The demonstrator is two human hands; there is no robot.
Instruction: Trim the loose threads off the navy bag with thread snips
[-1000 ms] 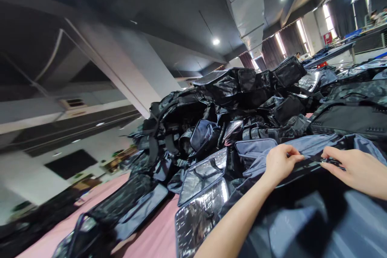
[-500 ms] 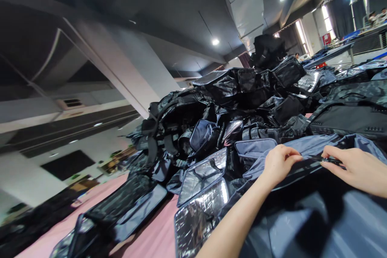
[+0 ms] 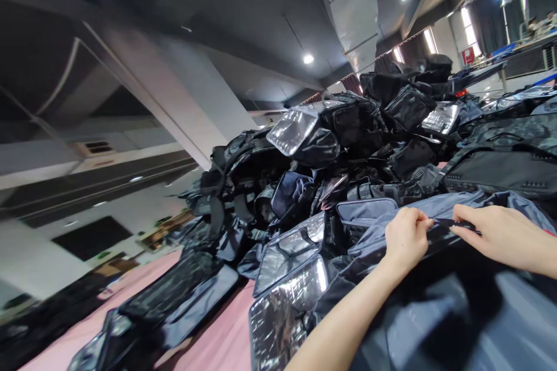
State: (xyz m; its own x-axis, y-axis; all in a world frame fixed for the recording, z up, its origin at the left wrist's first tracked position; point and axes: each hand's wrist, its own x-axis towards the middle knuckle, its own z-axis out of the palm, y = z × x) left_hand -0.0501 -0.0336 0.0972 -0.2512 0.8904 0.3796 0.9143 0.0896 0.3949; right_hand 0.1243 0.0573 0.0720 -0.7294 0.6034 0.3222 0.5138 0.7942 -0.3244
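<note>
Right up close, a grey-blue bag [image 3: 487, 313] fills the lower right of the head view, lying over the pink worktop [image 3: 217, 342]. Left hand [image 3: 407, 236] is closed tight, pinching the bag's fabric edge between thumb and fingers. Right hand [image 3: 500, 235] sits just beside it, fingers narrowed on a dark zipper pull [image 3: 455, 224] along the same edge; the two hands are near each other but apart, the zipper strip running between them. Just left of the forearm, two bags with clear shiny panels [image 3: 289, 278] lean against each other. Further left, a flat dark bag [image 3: 174, 301] lies on the pink surface. Behind all that rises a big heap of dark bags [image 3: 348, 151], one with a glossy clear panel [image 3: 291, 127] catching the light near the top. Far back right, long tables [image 3: 500, 69] under bright windows, details too small to tell.
</note>
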